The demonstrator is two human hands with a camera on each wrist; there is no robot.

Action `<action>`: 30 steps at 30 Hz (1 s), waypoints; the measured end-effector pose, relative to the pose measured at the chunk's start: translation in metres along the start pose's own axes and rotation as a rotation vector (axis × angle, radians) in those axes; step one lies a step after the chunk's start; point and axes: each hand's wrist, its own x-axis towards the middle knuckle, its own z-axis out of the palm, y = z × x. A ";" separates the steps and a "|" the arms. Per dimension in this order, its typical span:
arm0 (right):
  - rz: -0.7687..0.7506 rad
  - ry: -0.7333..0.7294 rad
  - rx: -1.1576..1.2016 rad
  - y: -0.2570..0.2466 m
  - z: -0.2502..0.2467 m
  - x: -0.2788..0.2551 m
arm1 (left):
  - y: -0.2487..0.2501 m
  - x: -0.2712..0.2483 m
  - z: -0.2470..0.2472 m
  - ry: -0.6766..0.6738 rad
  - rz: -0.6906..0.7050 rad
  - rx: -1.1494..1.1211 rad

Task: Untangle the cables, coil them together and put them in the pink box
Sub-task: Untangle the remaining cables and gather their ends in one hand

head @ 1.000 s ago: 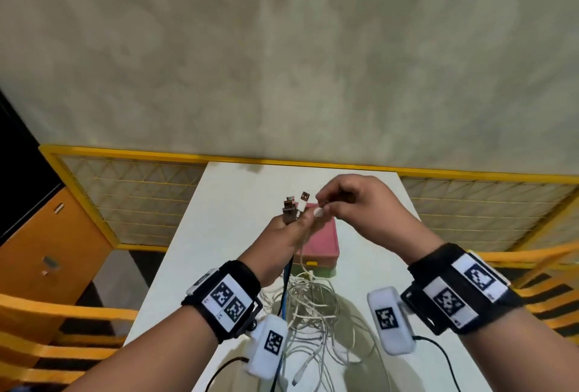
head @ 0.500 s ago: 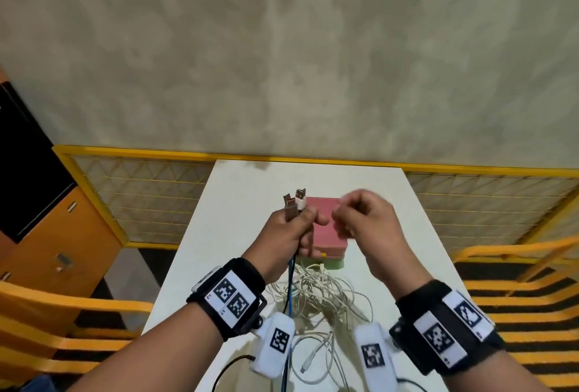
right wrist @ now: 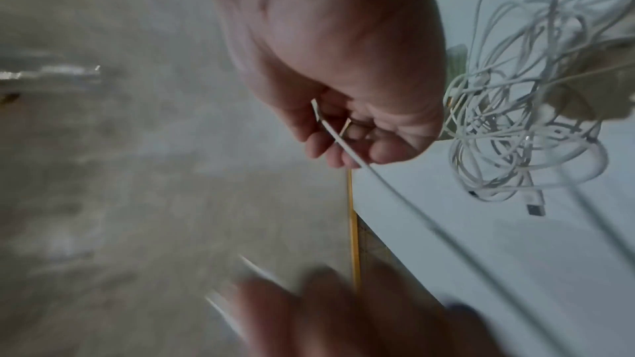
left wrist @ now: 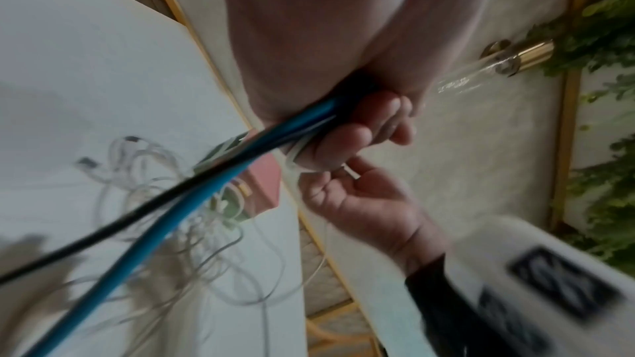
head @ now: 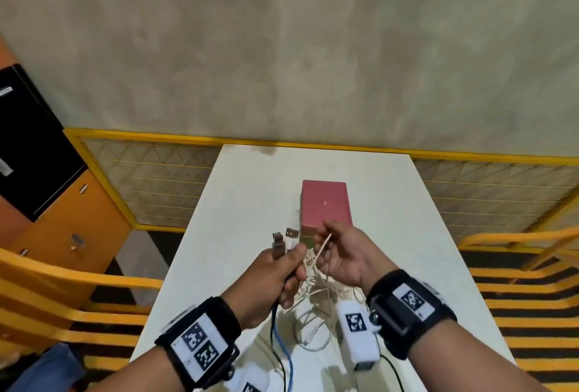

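My left hand [head: 283, 269] grips a bundle of cable ends above the white table [head: 244, 191], with USB plugs [head: 283, 236] sticking up out of the fist. A blue cable [head: 283, 344] and a black cable [left wrist: 103, 230] hang down from that fist [left wrist: 347, 143]. Close to its right, my right hand [head: 340, 253] pinches one thin white cable [right wrist: 340, 143] between thumb and fingers. A tangle of white cables [right wrist: 515, 118] lies on the table under both hands. The pink box [head: 324, 206] stands closed just beyond the hands.
A yellow-framed mesh railing [head: 150, 178] runs behind and beside the table. Yellow chairs [head: 78, 282] stand at the left and right. An orange cabinet [head: 62, 222] is at the far left. A loose white plug [right wrist: 536, 205] lies at the tangle's edge.
Both hands have come down and nearer to me, uncovering the pink box. My right hand has drawn a white cable away from the bundle in my left.
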 end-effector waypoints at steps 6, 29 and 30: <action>-0.074 0.055 0.248 -0.017 -0.020 0.002 | -0.038 -0.063 -0.042 -0.301 -0.500 0.580; 0.012 -0.075 0.186 0.019 -0.011 -0.027 | -0.022 -0.037 -0.004 -0.056 -0.055 0.526; 0.012 -0.064 0.197 0.016 -0.017 -0.023 | -0.030 -0.047 -0.010 -0.109 -0.086 0.559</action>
